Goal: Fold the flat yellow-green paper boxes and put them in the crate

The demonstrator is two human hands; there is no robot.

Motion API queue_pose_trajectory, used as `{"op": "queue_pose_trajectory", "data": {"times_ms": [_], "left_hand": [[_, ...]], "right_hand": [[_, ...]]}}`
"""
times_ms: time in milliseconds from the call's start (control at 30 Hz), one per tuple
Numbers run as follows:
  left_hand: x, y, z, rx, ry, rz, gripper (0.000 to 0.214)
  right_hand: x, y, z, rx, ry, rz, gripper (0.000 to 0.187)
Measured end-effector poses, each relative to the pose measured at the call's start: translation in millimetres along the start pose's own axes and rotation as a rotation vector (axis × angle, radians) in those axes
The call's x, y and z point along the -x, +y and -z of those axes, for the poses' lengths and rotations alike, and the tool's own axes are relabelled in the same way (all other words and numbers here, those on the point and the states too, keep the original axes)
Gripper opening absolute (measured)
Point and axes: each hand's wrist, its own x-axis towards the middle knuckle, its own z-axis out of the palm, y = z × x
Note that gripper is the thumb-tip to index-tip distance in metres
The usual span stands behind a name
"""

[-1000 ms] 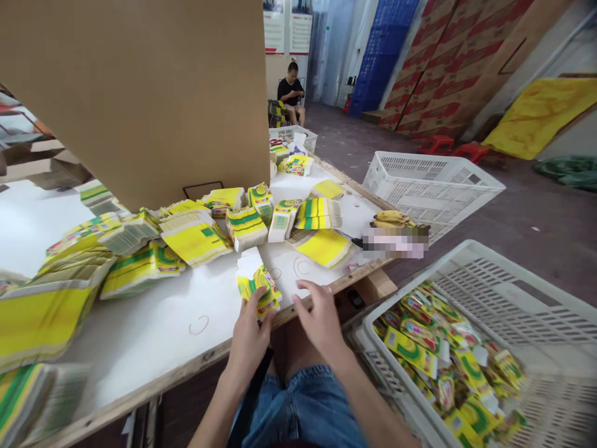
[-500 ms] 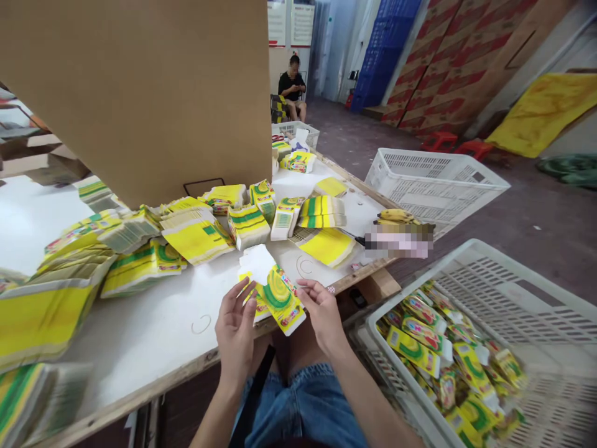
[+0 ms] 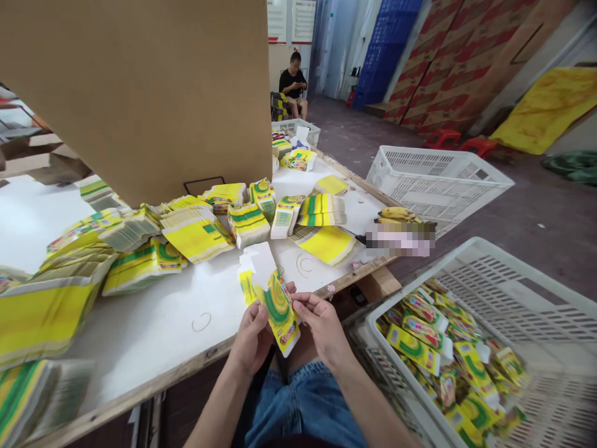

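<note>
Both my hands hold one flat yellow-and-green printed carton [image 3: 280, 308] over the table's front edge. My left hand [image 3: 252, 339] pinches its left side, fingers closed on it. My right hand [image 3: 321, 323] grips the right side with thumb and fingers. Just behind, a small stack of the same flat cartons [image 3: 254, 274] lies on the white table [image 3: 163, 323], white flaps up. On my right stands a white plastic crate [image 3: 513, 298] with several folded cartons [image 3: 443, 361] inside.
Many piles of flat cartons [image 3: 196, 233] cover the table's middle and left. A big brown cardboard sheet [image 3: 140, 93] stands behind them. An empty white crate [image 3: 433, 180] sits far right, bananas [image 3: 394, 215] at the table edge. A seated person [image 3: 293, 84] is far back.
My left hand was resting on the small stack and my right hand was open on the table. One carton came off the stack, and both hands now grip it nearer my body.
</note>
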Motion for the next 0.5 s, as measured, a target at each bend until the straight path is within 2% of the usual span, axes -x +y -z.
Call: {"op": "queue_pose_trajectory", "data": {"times_ms": [100, 167, 300, 400, 467, 500], "left_hand": [[-3, -1, -2.1, -0.016, 0.058, 0.0, 0.037], [-6, -3, -3.8, -0.057, 0.15, -0.007, 0.034], [-9, -5, -8.7, -0.166, 0.28, -0.036, 0.038], [-5, -1, -11.4, -0.328, 0.304, -0.143, 0.057], [-1, 4, -11.8, -0.419, 0.262, -0.162, 0.065], [1, 7, -11.7, -0.447, 0.22, -0.145, 0.065]], "right_hand": [[4, -2, 1, 0.077, -0.029, 0.024, 0.029], [7, -1, 0, 0.143, -0.044, 0.049, 0.029], [10, 4, 0, 0.303, 0.036, 0.15, 0.03], [12, 3, 3, 0.432, 0.094, 0.225, 0.026], [12, -2, 7, 0.457, 0.053, 0.256, 0.029], [12, -6, 9, 0.45, 0.008, 0.263, 0.037]]}}
